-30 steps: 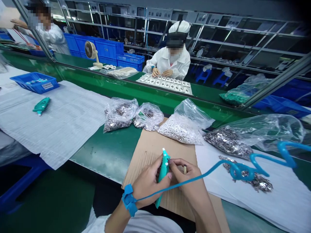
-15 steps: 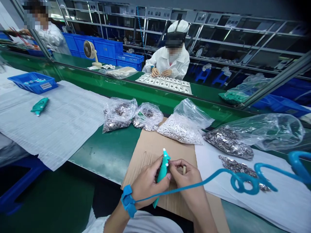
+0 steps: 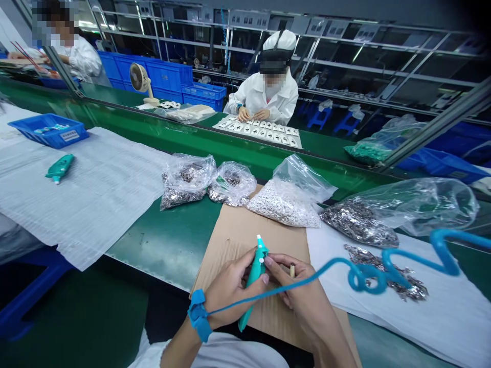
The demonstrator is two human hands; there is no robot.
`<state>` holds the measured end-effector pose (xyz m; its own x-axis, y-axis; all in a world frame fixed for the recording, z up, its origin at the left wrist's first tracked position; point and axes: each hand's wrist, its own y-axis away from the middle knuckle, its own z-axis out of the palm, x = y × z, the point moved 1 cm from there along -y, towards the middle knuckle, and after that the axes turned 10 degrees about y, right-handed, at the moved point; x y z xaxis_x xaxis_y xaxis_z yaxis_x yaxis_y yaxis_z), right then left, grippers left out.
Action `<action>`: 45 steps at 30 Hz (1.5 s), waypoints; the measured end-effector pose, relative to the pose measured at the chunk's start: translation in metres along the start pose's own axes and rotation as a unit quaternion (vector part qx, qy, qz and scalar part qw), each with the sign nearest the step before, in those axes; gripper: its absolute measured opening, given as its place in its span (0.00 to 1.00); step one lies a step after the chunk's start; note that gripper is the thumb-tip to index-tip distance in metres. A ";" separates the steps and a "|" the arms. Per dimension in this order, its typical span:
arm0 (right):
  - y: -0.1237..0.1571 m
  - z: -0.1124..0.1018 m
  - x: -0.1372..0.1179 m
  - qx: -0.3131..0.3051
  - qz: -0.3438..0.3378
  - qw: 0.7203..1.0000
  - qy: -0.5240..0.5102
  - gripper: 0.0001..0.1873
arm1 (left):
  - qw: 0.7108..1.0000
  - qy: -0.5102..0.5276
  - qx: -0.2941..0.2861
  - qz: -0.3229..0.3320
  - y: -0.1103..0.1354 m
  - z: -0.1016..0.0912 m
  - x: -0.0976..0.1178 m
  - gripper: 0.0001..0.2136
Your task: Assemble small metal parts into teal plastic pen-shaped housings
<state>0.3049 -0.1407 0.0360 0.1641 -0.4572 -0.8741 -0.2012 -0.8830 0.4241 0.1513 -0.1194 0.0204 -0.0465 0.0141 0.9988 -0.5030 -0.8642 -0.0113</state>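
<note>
My left hand (image 3: 230,291) is wrapped round a teal pen-shaped tool (image 3: 253,276) with a white tip, held upright over a brown cardboard sheet (image 3: 245,230). My right hand (image 3: 299,291) touches the tool's upper body with thumb and fingertip, and a small tan piece (image 3: 292,269) sticks up between its fingers. A blue strap (image 3: 197,314) sits on my left wrist, and its coiled blue cord (image 3: 368,278) runs off to the right.
Clear bags of small metal parts (image 3: 187,179) (image 3: 286,204) (image 3: 360,222) lie beyond the cardboard, with loose parts (image 3: 406,286) on white foam. Another teal tool (image 3: 59,167) and a blue tray (image 3: 48,130) lie at left. Two other people work across the green conveyor (image 3: 172,240).
The hands and the tool have shifted only slightly down. The coiled cord has swung and its loops have changed shape at the right.
</note>
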 end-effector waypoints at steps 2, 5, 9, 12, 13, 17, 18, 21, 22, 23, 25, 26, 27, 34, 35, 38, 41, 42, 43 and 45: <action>0.000 0.000 0.001 -0.011 -0.007 1.000 -0.001 0.27 | 1.000 -0.008 -0.004 0.005 0.001 -0.001 0.002 0.15; 0.000 0.000 0.002 -0.013 -0.017 1.000 -0.005 0.27 | 0.999 -0.027 -0.001 0.017 0.002 -0.002 0.005 0.14; -0.001 -0.001 0.003 -0.028 -0.024 0.999 -0.012 0.25 | 0.999 -0.033 0.000 0.026 0.002 -0.003 0.008 0.13; -0.001 0.000 0.003 -0.042 -0.039 0.998 -0.032 0.23 | 1.000 -0.001 -0.025 0.014 0.001 -0.004 0.011 0.17; -0.002 0.001 0.003 -0.043 -0.044 0.997 -0.040 0.23 | 0.999 0.012 -0.036 0.005 0.000 -0.005 0.012 0.18; -0.006 0.005 0.006 -0.050 -0.052 0.995 -0.065 0.23 | 0.998 0.034 -0.048 -0.022 -0.001 -0.006 0.014 0.21; -0.007 0.006 0.007 -0.048 -0.051 0.995 -0.067 0.24 | 0.998 0.038 -0.041 -0.027 -0.001 -0.006 0.014 0.20; -0.008 0.006 0.008 -0.048 -0.051 0.996 -0.061 0.24 | 0.997 0.053 -0.009 -0.049 -0.001 -0.005 0.013 0.19; -0.008 0.006 0.008 -0.057 -0.053 0.995 -0.057 0.24 | 0.997 0.056 0.000 -0.059 -0.001 -0.004 0.012 0.19; -0.007 0.005 0.007 -0.069 -0.057 0.995 -0.054 0.24 | 0.996 0.058 0.006 -0.068 0.000 -0.004 0.011 0.19; -0.005 0.004 0.006 -0.093 -0.063 0.992 -0.051 0.24 | 0.995 0.062 0.014 -0.082 0.000 -0.003 0.010 0.19; -0.005 0.004 0.005 -0.096 -0.063 0.992 -0.051 0.24 | 0.994 0.063 0.019 -0.086 0.000 -0.003 0.009 0.19; -0.004 0.003 0.004 -0.095 -0.060 0.992 -0.051 0.24 | 0.994 0.062 0.024 -0.088 0.000 -0.003 0.008 0.20; 0.003 0.009 0.000 -0.069 -0.013 0.993 -0.092 0.22 | 0.999 0.033 0.020 -0.031 -0.001 -0.003 0.015 0.18; 0.003 0.010 0.001 -0.068 -0.008 0.993 -0.101 0.21 | 0.999 0.029 0.018 -0.027 -0.001 -0.002 0.016 0.18; 0.003 0.012 0.006 -0.051 0.001 0.991 -0.127 0.21 | 0.999 0.037 0.006 -0.037 -0.001 0.001 0.018 0.19; 0.001 0.012 0.012 -0.036 0.003 0.989 -0.141 0.22 | 0.998 0.043 -0.001 -0.037 -0.001 0.002 0.018 0.20; 0.001 0.012 0.013 -0.034 0.000 0.989 -0.141 0.23 | 0.999 0.037 0.003 -0.033 -0.001 0.002 0.018 0.20; 0.001 0.011 0.014 -0.034 -0.003 0.990 -0.139 0.23 | 0.999 0.030 0.006 -0.027 -0.001 0.002 0.019 0.20; 0.002 0.012 0.012 -0.039 -0.008 0.991 -0.128 0.22 | 1.000 0.019 0.011 -0.021 0.000 0.002 0.020 0.19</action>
<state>0.2950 -0.1467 0.0240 -0.0849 -0.4107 -0.9078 -0.1230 -0.8998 0.4186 0.1518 -0.1200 0.0404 -0.0579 0.0691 0.9959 -0.4868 -0.8729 0.0323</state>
